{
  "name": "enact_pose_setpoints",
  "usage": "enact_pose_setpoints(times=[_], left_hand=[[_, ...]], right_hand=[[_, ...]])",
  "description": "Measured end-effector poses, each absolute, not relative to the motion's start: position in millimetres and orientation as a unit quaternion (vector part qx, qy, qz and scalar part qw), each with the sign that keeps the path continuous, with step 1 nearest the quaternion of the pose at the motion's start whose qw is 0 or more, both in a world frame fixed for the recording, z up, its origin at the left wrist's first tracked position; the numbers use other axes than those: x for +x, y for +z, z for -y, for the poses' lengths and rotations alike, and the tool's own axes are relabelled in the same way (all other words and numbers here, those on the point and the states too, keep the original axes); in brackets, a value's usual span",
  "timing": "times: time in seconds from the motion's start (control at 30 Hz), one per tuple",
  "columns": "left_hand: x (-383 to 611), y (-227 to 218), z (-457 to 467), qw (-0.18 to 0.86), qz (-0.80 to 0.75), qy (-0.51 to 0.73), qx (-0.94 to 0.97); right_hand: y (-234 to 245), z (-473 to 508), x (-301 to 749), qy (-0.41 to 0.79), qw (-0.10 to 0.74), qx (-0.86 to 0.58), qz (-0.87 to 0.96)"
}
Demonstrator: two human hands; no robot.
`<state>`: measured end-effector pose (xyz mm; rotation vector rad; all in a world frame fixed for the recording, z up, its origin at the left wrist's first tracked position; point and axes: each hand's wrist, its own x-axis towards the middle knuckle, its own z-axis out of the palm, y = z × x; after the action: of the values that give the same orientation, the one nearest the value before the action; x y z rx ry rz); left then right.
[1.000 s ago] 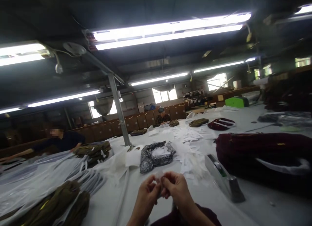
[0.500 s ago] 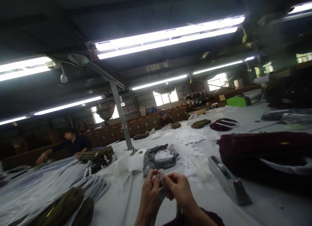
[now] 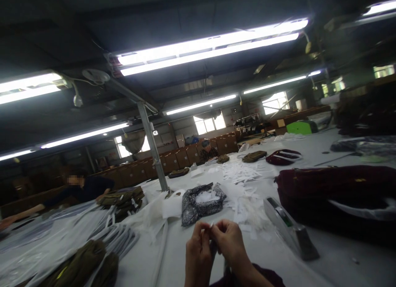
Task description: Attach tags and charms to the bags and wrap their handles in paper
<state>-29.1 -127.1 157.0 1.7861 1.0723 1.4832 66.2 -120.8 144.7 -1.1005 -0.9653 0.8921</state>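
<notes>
We have a small white piece [image 3: 211, 225] pinched between the fingertips of our left hand [image 3: 198, 250] and right hand [image 3: 231, 239], held close together above the white counter [image 3: 173, 254]; our fingers hide most of it. Maroon cloth [image 3: 266, 274] shows beneath our right forearm. Just beyond our hands lies a speckled bag [image 3: 189, 212] with white scraps [image 3: 206, 196] in its opening. To our right sit a grey device [image 3: 290, 227] and a dark maroon bag [image 3: 306, 186]; to our left, an olive fabric bundle [image 3: 82, 260]. Farther left, a person [image 3: 95, 188] reaches out.
</notes>
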Motion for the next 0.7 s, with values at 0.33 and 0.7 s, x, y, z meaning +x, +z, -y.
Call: enact_pose_setpoints(times=[0.33,0.7], left_hand=[[-34.8,167.1,121.9,0.38,-0.371,0.556,0.639],[-51.0,209.3,67.8,0.5,-0.394,0.447,0.629]], right_hand=[[149.0,120.8,69.7,0.456,0.669,-0.387,0.442],[166.6,102.2,64.7,0.372,0.653,-0.432,0.498]])
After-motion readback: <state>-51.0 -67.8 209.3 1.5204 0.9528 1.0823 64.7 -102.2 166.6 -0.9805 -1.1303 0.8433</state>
